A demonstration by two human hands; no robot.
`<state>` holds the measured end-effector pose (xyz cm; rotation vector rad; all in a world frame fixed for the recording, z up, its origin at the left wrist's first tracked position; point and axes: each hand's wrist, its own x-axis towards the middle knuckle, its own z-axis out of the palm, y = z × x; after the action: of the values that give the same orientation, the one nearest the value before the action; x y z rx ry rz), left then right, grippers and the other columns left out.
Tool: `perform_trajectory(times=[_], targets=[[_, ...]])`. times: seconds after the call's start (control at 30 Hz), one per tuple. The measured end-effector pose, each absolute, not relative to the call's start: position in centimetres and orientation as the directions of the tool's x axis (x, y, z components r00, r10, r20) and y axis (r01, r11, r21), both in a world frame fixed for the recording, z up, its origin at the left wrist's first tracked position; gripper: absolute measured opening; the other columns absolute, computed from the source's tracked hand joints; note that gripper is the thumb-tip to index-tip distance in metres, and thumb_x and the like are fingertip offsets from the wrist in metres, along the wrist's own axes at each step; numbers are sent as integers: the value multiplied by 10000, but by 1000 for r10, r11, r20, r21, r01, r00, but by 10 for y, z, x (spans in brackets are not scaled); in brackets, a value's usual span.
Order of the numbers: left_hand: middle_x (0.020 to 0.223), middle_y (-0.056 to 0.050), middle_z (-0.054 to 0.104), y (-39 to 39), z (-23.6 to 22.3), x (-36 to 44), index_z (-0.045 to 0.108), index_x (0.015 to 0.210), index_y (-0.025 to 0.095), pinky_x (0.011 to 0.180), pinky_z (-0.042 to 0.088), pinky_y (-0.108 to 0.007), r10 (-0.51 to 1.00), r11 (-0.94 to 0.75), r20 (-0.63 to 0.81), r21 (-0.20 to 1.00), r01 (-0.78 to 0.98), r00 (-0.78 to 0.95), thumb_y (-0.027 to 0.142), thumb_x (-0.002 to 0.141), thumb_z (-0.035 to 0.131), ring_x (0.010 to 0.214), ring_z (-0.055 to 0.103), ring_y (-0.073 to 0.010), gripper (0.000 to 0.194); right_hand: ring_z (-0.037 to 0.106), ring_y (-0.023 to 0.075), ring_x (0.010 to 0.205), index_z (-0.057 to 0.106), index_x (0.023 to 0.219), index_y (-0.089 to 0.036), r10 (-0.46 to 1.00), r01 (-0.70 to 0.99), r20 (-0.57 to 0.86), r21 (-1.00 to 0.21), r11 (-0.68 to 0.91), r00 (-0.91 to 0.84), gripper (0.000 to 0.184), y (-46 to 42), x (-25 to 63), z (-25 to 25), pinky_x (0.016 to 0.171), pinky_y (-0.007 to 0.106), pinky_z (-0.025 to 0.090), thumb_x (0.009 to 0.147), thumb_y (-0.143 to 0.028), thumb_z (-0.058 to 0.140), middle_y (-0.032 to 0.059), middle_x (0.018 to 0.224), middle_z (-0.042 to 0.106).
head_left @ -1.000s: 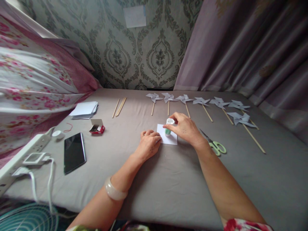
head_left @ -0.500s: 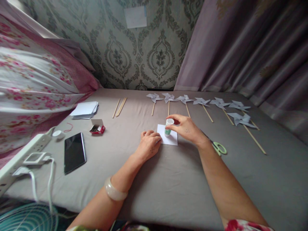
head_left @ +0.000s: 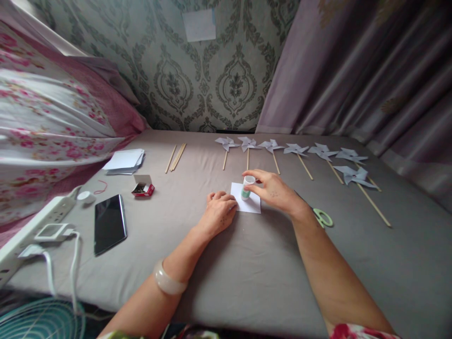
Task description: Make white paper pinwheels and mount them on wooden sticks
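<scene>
My right hand (head_left: 273, 188) is closed around a white-and-green glue stick (head_left: 246, 191) between thumb and fingers. The stick stands nearly upright, its lower end against a small white paper square (head_left: 252, 205) on the grey bed cover. My left hand (head_left: 221, 209) lies at the paper's left edge, fingers bent and close together, holding it against the cover; its thumb is mostly hidden. Green-handled scissors (head_left: 323, 217) lie beside my right forearm, which hides part of them.
Several paper pinwheels on sticks (head_left: 320, 151) lie behind and to the right. Bare wooden sticks (head_left: 178, 157), a stack of paper (head_left: 123, 161), a small red box (head_left: 143, 188), a phone (head_left: 109, 224), a white cap (head_left: 85, 197) and a power strip (head_left: 52, 217) are on the left.
My right hand and the glue stick have shifted very slightly downward over the paper. My left hand and the paper stay in place.
</scene>
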<state>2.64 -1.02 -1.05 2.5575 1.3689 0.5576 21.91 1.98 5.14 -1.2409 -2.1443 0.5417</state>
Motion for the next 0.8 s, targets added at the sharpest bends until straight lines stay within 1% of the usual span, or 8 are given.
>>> perform_trajectory(times=[0.07,0.13,0.3,0.4,0.5,0.57,0.67,0.8], targets=[[1052,-41,702,-10,-10,27,706,931,242,902,304,-427,834,-551,228,339,762,502,240,913,467,1035,520,-239,240,603,199,1072,615,1162,-219,854,587,278,-631,507,-440,317,19,222,52,880,329,473,857,-196,531,63,1173,657],[1055,-37,702,-11,-9,27,707,930,243,906,303,-425,838,-546,221,343,764,499,239,910,473,1039,518,-239,234,599,193,1084,609,1171,-219,851,581,275,-634,511,-448,326,20,223,51,884,322,471,861,-182,516,61,1188,651],[1059,-35,704,-11,-9,27,708,926,240,902,306,-425,836,-549,230,340,764,498,241,910,478,1026,528,-235,230,642,209,869,640,1048,-198,907,734,305,-537,416,-291,282,22,215,49,757,320,476,787,-301,664,57,983,699],[1053,-34,704,-11,-10,27,709,926,235,897,307,-426,834,-552,232,338,762,501,239,912,475,1023,528,-234,235,634,219,799,629,939,-190,922,823,345,-462,331,-177,307,20,208,48,684,312,453,733,-398,719,60,890,691],[1044,-29,706,-10,-11,27,709,921,236,888,307,-426,833,-554,236,335,762,501,238,910,479,1023,524,-236,231,625,215,757,605,880,-197,920,860,374,-427,279,-113,330,17,203,48,641,297,427,714,-455,726,60,858,681],[1042,-28,708,-10,-12,27,710,916,237,881,307,-424,834,-551,239,333,765,497,237,907,483,1025,524,-238,228,622,210,756,607,891,-200,918,856,377,-426,293,-126,308,18,203,47,646,293,425,736,-444,710,61,866,681],[1040,-36,709,-9,-14,26,712,906,238,878,308,-421,830,-556,255,328,764,495,246,909,480,1019,527,-237,232,625,214,807,630,977,-194,909,818,353,-441,370,-221,263,20,209,46,702,307,447,791,-378,664,69,918,681],[1034,-34,711,-9,-15,26,713,897,239,888,308,-419,823,-567,272,329,756,499,253,911,479,1008,533,-231,234,613,223,977,603,1166,-170,869,716,307,-493,494,-389,316,22,218,47,833,335,469,861,-222,535,100,1091,655]])
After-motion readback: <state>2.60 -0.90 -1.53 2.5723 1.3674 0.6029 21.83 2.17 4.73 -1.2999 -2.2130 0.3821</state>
